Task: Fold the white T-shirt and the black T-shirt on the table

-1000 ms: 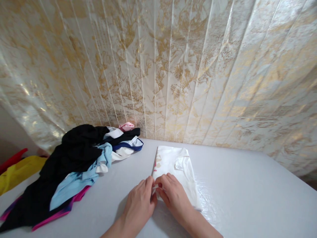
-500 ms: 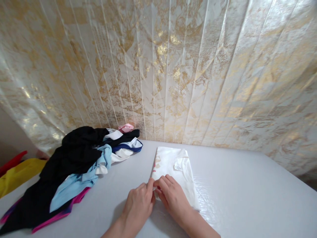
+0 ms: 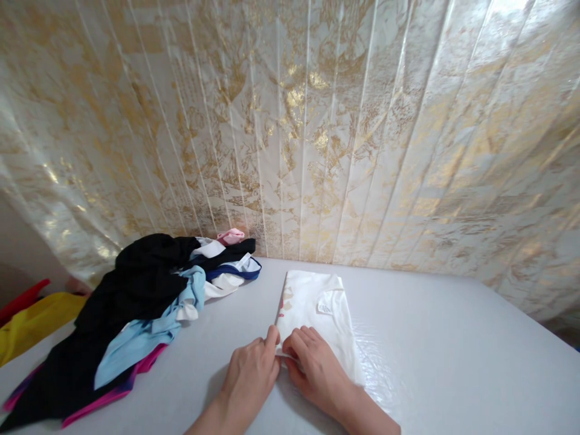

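Observation:
A white T-shirt lies folded into a flat rectangle on the table. Its neckline and label face up on the right side, and part of a red and beige print shows along its left edge. My left hand is closed at the shirt's near left corner, thumb and finger pinching the edge. Just to the right, my right hand rests over the near edge with curled fingers gripping the cloth. The fingertips of both hands are partly hidden.
A loose heap of clothes, black, light blue, white and pink, lies on the left of the grey-white table. Beyond it are yellow and red cloths. A gold-patterned curtain hangs behind the table.
My hands have drawn slightly apart at the shirt's near left corner, and the left thumb has lowered. The folded shirt stays in place.

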